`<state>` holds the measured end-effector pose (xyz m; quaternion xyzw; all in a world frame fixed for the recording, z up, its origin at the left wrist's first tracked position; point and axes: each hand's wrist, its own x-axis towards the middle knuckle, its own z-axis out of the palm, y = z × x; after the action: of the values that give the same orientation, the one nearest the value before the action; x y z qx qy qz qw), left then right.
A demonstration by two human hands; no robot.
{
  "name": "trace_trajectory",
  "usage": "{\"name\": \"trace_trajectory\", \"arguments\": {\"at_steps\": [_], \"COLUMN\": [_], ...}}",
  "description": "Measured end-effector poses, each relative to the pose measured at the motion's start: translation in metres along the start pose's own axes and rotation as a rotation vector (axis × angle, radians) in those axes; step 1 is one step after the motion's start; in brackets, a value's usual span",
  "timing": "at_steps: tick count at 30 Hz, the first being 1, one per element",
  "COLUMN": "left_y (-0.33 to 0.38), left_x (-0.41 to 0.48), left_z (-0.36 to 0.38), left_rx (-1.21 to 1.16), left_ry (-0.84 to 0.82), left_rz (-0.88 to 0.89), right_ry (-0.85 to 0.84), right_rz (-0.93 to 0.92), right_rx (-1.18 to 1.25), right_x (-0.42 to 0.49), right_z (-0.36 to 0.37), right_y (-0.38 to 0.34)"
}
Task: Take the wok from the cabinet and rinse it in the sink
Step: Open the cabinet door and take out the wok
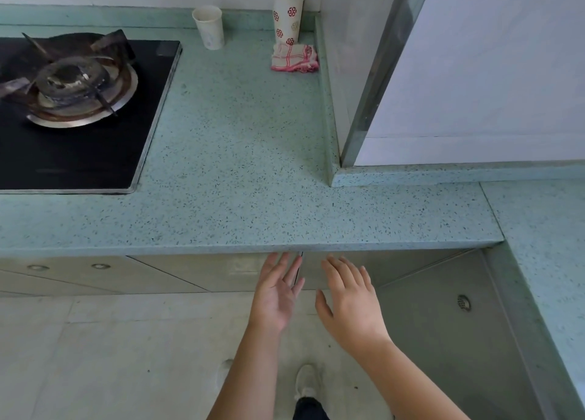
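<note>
Two grey cabinet doors sit under the green speckled countertop point(240, 172), meeting at a thin seam. My left hand point(277, 288) reaches with straight fingers to the left door point(221, 272) beside the seam. My right hand point(346, 296) is spread flat over the right door point(399, 267), just right of the seam. Neither hand holds anything. Both doors look closed. No wok and no sink are in view.
A black gas hob with a burner point(72, 81) fills the counter's left. A plain paper cup point(209, 27), a tall patterned cup point(288, 11) and a folded red-checked cloth point(294, 58) stand at the back. The counter turns a corner on the right point(544, 245). Pale floor tiles lie below.
</note>
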<state>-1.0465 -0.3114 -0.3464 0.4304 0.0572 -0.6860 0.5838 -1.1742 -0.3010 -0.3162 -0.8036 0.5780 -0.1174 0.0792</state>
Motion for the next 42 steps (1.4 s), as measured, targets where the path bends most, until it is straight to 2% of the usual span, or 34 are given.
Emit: {"name": "trace_trajectory", "arguments": {"at_steps": [14, 22, 31, 36, 42], "left_y": [0.0, -0.012, -0.013, -0.003, 0.008], "left_x": [0.002, -0.029, -0.091, -0.126, -0.163], "left_z": [0.005, -0.02, -0.057, -0.081, -0.125], "left_rx": [-0.006, 0.038, 0.375, 0.528, 0.631], "left_ry": [0.012, 0.036, 0.097, 0.096, 0.128], "left_rz": [0.008, -0.03, -0.034, -0.051, -0.087], "right_ry": [-0.027, -0.083, -0.196, -0.189, -0.226], "right_rz": [0.046, 0.011, -0.041, -0.057, -0.074], "right_rx": [-0.015, -0.026, -0.073, -0.058, -0.065], "right_x": [0.007, -0.008, -0.045, -0.072, -0.108], "right_z": [0.0, -0.003, -0.009, -0.01, -0.006], "right_y": [-0.005, -0.017, -0.041, -0.067, -0.111]}}
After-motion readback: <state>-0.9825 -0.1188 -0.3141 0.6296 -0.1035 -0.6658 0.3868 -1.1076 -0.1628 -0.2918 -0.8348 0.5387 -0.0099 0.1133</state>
